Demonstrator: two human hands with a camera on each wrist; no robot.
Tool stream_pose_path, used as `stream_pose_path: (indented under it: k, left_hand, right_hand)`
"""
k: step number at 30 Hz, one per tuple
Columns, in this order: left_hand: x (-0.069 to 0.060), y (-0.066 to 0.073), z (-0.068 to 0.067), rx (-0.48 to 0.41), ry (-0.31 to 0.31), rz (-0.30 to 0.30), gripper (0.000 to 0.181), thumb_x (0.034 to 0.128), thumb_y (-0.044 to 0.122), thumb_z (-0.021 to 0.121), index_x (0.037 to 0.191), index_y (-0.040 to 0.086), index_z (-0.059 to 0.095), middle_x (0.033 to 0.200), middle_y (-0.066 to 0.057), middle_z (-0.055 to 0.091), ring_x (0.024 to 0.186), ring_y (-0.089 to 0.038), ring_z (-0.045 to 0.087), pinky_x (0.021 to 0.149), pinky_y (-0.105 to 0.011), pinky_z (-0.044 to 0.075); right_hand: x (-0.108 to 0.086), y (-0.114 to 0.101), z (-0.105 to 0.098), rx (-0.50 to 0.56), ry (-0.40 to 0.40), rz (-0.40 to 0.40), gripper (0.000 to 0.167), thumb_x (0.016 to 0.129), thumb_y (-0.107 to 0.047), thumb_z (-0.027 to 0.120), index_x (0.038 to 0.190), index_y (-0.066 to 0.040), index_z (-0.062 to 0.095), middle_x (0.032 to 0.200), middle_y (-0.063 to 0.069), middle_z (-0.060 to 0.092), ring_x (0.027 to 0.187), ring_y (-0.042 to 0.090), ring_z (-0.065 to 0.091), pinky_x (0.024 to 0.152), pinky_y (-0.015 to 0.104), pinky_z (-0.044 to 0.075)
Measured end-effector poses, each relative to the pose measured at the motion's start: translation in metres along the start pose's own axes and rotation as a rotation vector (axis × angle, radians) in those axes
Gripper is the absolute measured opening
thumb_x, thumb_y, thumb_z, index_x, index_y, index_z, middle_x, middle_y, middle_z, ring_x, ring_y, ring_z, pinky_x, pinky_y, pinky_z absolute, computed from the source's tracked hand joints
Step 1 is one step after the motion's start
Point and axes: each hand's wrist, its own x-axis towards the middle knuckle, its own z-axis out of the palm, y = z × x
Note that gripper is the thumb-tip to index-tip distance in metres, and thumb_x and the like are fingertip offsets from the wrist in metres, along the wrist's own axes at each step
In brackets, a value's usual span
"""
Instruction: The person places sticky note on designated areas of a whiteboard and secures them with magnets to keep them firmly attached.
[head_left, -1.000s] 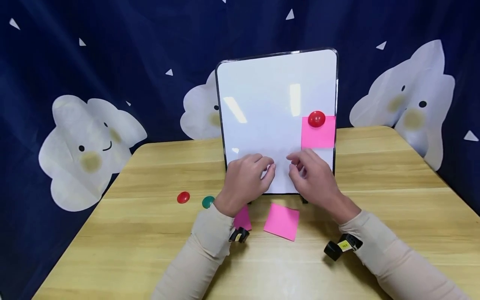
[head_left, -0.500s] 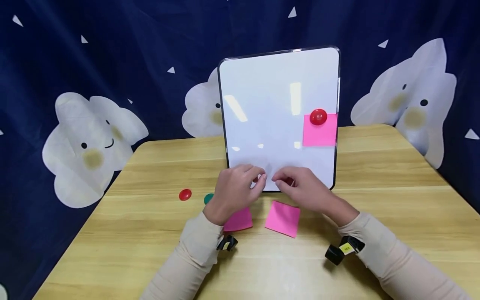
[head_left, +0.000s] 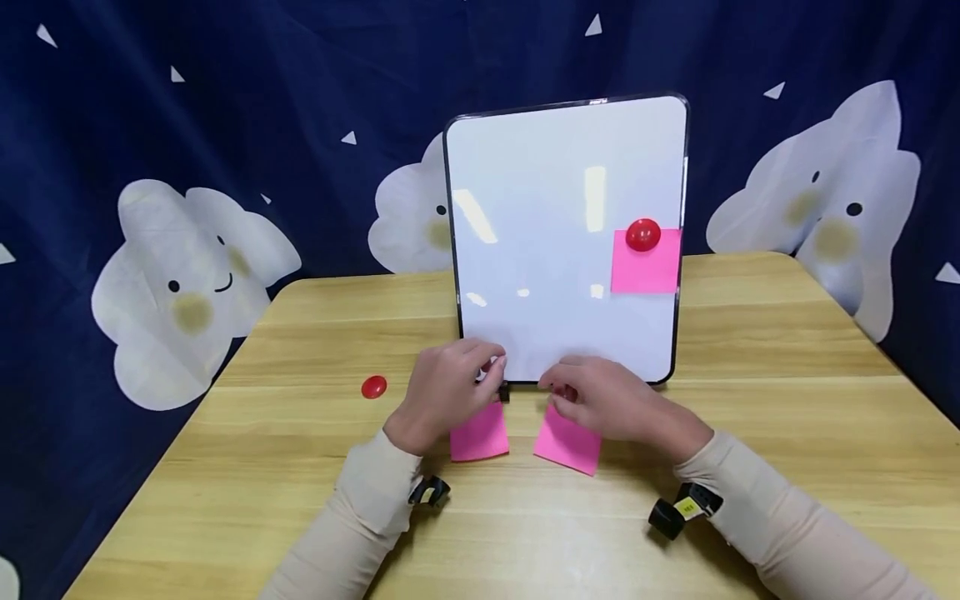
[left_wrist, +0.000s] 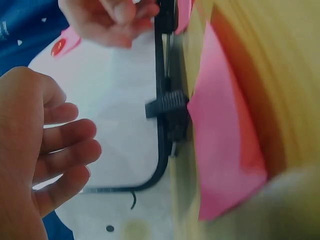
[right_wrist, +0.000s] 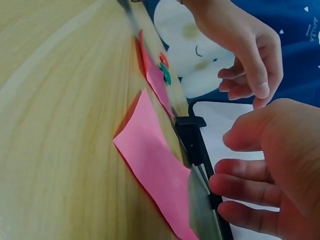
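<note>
My left hand (head_left: 447, 390) hovers by the lower left corner of the whiteboard (head_left: 555, 200), above a pink sticky note (head_left: 478, 439) on the table. Its fingers are loosely bent, with nothing in them. Near the board's bottom edge, my right hand (head_left: 603, 398) is over a second pink sticky note (head_left: 567, 446), fingers relaxed and holding nothing. In both wrist views the notes curl up from the tabletop. On the board's right side, a red magnet (head_left: 643, 235) lies over a pink note (head_left: 645, 273).
Another red magnet (head_left: 374, 387) lies left of my left hand. A green magnet (right_wrist: 165, 73) shows in the right wrist view, hidden in the head view. Black feet (left_wrist: 172, 110) support the board on the wooden table (head_left: 300, 358). A dark blue cloud-patterned curtain (head_left: 300, 75) hangs behind.
Both hands have come down from in front of the board toward the loose notes. The left has also shifted left, now covering the green magnet from the head view. The magnet-held note stays put.
</note>
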Motion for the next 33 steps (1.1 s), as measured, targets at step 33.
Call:
stream_pose_path:
  k: [33]
  left_hand:
    - [-0.052,-0.075,-0.017,0.003,-0.247,-0.313,0.023,0.0957,0.036,0.064,0.097,0.018,0.078,0.085,0.009,0.065,0.071,-0.007,0.06,0.059,-0.027,0.049]
  right_hand:
    - [-0.006,-0.006,-0.001,-0.171,-0.149,0.019,0.03,0.086,-0.018,0.08,0.115,-0.015,0.074,0.085,-0.007,0.055,0.075,0.008,0.049,0.066,0.027,0.046]
